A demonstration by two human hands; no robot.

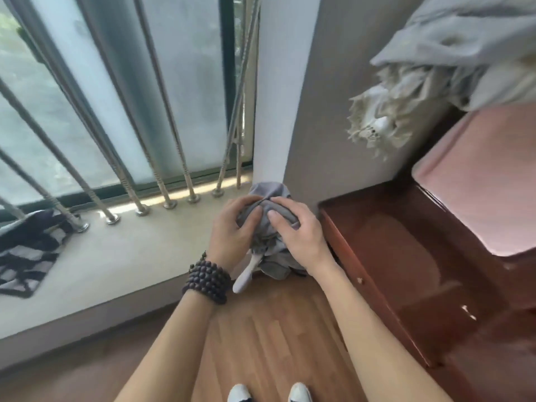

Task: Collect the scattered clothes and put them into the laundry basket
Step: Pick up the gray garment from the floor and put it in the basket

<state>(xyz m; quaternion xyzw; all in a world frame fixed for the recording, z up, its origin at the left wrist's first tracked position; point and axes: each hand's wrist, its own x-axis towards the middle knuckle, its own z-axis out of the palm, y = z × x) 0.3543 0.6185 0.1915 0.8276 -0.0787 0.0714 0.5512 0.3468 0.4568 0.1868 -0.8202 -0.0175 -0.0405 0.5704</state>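
While both hands meet at the centre of the frame, they clutch a bunched grey cloth garment (268, 227) between them: the left hand (232, 230) wraps its left side with fingers curled over the top, and the right hand (295, 230) presses down on its right side, thumb and fingers clenched into the fabric. A strand of dark wooden bead bracelet (207, 278) circles the left wrist. Below the bundle a pale white strip (246, 271), perhaps a strap, hangs free over the wooden plank floor (269, 329).

To the left of the hands, a pale stone window ledge (116, 256) runs from the left edge toward the centre, its front edge just left of the left forearm. A black-and-white patterned cloth (26, 256) lies on it at the far left, touching the feet of the slanted metal bars (121, 175). Right of the hands stands a dark red wooden bed frame (406, 256), its corner close beside the right wrist, with a pink mattress (478, 184) above and grey and cream bedding (435, 68) spilling over at upper right. Open floor lies between ledge and frame, down to two white shoe tips (269, 394) at the bottom edge.
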